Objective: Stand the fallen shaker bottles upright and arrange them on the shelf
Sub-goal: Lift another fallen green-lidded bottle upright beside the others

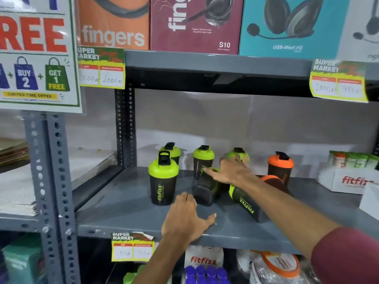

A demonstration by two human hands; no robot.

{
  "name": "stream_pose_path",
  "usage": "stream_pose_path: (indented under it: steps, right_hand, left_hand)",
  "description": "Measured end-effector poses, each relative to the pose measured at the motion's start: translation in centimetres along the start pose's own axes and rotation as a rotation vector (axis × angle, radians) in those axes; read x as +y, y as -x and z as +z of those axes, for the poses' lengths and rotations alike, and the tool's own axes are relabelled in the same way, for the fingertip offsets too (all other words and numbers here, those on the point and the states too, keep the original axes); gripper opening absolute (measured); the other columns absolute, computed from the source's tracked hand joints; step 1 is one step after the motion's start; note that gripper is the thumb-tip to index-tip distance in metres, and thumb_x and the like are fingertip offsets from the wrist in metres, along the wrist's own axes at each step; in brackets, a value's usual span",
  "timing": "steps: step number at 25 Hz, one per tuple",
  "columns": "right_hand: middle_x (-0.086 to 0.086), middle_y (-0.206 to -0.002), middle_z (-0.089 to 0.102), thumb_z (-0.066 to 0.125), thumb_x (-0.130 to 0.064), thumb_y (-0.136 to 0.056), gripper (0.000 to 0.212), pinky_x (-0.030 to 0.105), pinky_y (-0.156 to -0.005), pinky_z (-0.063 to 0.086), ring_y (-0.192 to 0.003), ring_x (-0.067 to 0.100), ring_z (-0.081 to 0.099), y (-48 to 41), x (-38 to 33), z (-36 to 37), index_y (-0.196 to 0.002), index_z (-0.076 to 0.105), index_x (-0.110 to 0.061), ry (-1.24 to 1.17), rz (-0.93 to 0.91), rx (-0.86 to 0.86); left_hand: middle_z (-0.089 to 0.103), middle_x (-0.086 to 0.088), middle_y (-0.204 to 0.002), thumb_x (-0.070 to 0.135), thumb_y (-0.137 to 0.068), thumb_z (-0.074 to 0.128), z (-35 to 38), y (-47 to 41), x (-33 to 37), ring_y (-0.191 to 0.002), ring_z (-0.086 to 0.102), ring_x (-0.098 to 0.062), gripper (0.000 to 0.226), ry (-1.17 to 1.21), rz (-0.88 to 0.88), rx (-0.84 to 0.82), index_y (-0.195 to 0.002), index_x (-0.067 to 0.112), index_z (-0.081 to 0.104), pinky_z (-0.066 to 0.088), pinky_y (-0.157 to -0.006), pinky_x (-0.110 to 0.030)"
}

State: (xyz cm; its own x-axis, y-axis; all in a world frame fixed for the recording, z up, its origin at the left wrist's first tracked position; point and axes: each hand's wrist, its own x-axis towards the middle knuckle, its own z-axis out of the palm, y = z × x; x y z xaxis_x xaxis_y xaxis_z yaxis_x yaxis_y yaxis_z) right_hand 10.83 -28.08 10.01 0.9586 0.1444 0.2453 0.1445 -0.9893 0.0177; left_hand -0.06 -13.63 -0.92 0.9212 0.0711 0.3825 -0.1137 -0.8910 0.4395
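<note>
On the grey shelf [127, 203] stand several black shaker bottles with green lids: one at the front left [163, 182], one behind it [171, 152], one in the middle [203, 160], one partly hidden by my right hand [239, 154]. An orange-lidded bottle [280, 168] stands at the right. A green-lidded bottle [205, 190] lies fallen with its base towards me. Another [247, 203] lies under my right forearm, and an orange-lidded one [273, 181] lies behind that. My right hand [229, 171] reaches over the fallen middle bottle, fingers spread. My left hand [187, 218] rests open on the shelf, just in front of that bottle.
A white fitfizz box [348, 181] holding small tubes sits at the shelf's right end. Headphone boxes [194, 25] fill the shelf above. Price tags hang from the shelf edges. A perforated grey upright [59, 181] stands at the left. More fitfizz goods lie on the shelf below.
</note>
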Motion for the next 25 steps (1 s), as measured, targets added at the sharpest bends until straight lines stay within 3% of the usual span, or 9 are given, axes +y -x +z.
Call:
stream_pose_path:
  steps: [3, 5, 8, 12, 14, 17, 21, 25]
  right_hand:
    - [0.013, -0.143, 0.054, 0.012, -0.092, -0.074, 0.105, 0.05, -0.103, 0.022, -0.14, 0.035, 0.035, -1.6, -0.8, 0.5, -0.13, 0.061, -0.018, 0.072, 0.059, -0.077]
    - [0.01, -0.147, 0.051, 0.011, -0.095, -0.069, 0.11, 0.051, -0.106, 0.019, -0.141, 0.033, 0.035, -2.6, -1.5, 0.6, -0.135, 0.058, -0.021, 0.052, 0.084, -0.154]
    - [0.009, -0.151, 0.049, 0.03, -0.093, -0.067, 0.105, 0.047, -0.113, 0.027, -0.139, 0.032, 0.042, -3.4, -2.4, 0.9, -0.14, 0.053, -0.021, -0.06, 0.102, -0.253]
    - [0.008, -0.139, 0.06, 0.058, -0.078, -0.07, 0.085, 0.031, -0.097, 0.046, -0.124, 0.029, 0.057, -3.0, -2.0, 0.1, -0.135, 0.057, -0.023, -0.331, -0.018, -0.155]
    - [0.009, -0.131, 0.063, 0.069, -0.069, -0.07, 0.074, 0.029, -0.092, 0.047, -0.12, 0.027, 0.059, -2.1, -1.5, -0.4, -0.13, 0.057, -0.027, -0.46, -0.125, -0.033]
    - [0.01, -0.124, 0.054, 0.078, -0.057, -0.071, 0.071, 0.029, -0.096, 0.04, -0.119, 0.027, 0.054, -0.7, -0.9, -0.6, -0.129, 0.05, -0.028, -0.485, -0.271, 0.071]
    - [0.008, -0.128, 0.042, 0.085, -0.038, -0.071, 0.075, 0.026, -0.098, 0.035, -0.121, 0.025, 0.05, 0.9, 0.5, 0.0, -0.129, 0.039, -0.025, -0.507, -0.34, 0.053]
    - [0.011, -0.138, 0.042, 0.087, -0.037, -0.071, 0.083, 0.038, -0.111, 0.036, -0.13, 0.025, 0.046, 1.7, 1.4, -0.2, -0.134, 0.034, -0.026, -0.536, -0.332, -0.033]
  left_hand:
    - [0.039, 0.008, -0.108, 0.078, -0.074, 0.057, 0.0, -0.5, -0.3, -0.109, 0.049, -0.017, 0.067, 0.017, 0.019, 0.003, -0.112, 0.022, 0.051, 0.041, -0.098, -0.031]
    - [0.035, 0.01, -0.103, 0.078, -0.074, 0.056, 0.0, -0.6, -0.3, -0.107, 0.046, -0.017, 0.064, 0.016, 0.035, 0.005, -0.108, 0.024, 0.049, 0.04, -0.097, -0.03]
    - [0.034, 0.009, -0.102, 0.078, -0.074, 0.055, 0.0, -0.8, -0.5, -0.107, 0.044, -0.017, 0.063, 0.0, 0.053, 0.001, -0.106, 0.024, 0.049, 0.038, -0.097, -0.031]
    - [0.038, 0.007, -0.107, 0.078, -0.075, 0.054, 0.3, -0.9, -0.6, -0.109, 0.043, -0.018, 0.065, -0.025, 0.06, -0.005, -0.11, 0.023, 0.051, 0.039, -0.099, -0.033]
    - [0.041, 0.005, -0.114, 0.078, -0.076, 0.053, 0.5, -0.9, -0.6, -0.111, 0.043, -0.02, 0.068, -0.044, 0.052, -0.003, -0.113, 0.022, 0.052, 0.039, -0.1, -0.035]
    - [0.045, 0.003, -0.116, 0.077, -0.076, 0.055, 0.6, -0.9, -0.6, -0.111, 0.045, -0.02, 0.067, -0.047, 0.051, 0.028, -0.111, 0.021, 0.053, 0.04, -0.1, -0.035]
    - [0.047, 0.004, -0.111, 0.077, -0.074, 0.056, 0.8, -1.0, -0.6, -0.11, 0.044, -0.019, 0.064, -0.046, 0.069, 0.064, -0.107, 0.021, 0.054, 0.041, -0.098, -0.035]
    - [0.048, 0.004, -0.113, 0.076, -0.075, 0.057, 0.8, -0.9, -0.5, -0.112, 0.044, -0.019, 0.063, -0.058, 0.07, 0.07, -0.108, 0.021, 0.055, 0.041, -0.097, -0.035]
